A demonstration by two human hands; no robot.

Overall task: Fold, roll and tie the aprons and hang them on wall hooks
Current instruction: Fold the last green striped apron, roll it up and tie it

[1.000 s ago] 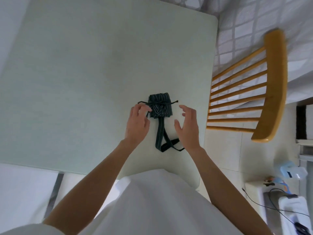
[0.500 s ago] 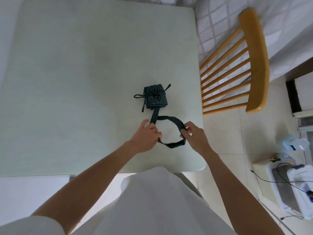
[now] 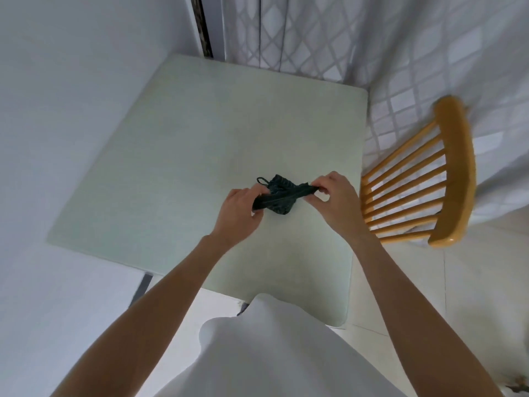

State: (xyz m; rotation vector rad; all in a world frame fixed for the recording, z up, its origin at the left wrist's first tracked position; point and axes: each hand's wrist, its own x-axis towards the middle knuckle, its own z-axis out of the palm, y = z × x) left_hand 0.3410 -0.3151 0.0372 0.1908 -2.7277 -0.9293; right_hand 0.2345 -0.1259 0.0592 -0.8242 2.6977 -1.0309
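Pale green tabletop (image 3: 177, 156) fills centre frame, square with rounded corners, pushed into a corner: plain white wall (image 3: 71, 81) at left, white curtain (image 3: 400, 47) with grey diamond pattern across the top and upper right. Wooden chair (image 3: 446, 170) with spindle back at right of frame, just beside the tabletop's right edge, back rail blurred. Light tiled floor (image 3: 472, 282) lower right. White garment (image 3: 272, 353) of the person covers bottom centre and hides the near edge of the tabletop. Dark table leg partly seen at lower left under the tabletop.

Rolled apron (image 3: 282, 196), dark with thin stripes, sits right of centre between the two hands, over the tabletop; cannot tell if it touches the surface. Thin tie cord loops out at its upper left. Wide strap (image 3: 274, 197) runs across the front of the roll, stretched taut between the hands.

Left hand (image 3: 240, 213) fingers curled, gripping the strap's left end. Right hand (image 3: 332, 196) pinches the right end between thumb and fingers. Knot details and strap ends hidden by fingers. Small dark object cut off at bottom right corner, unclear.
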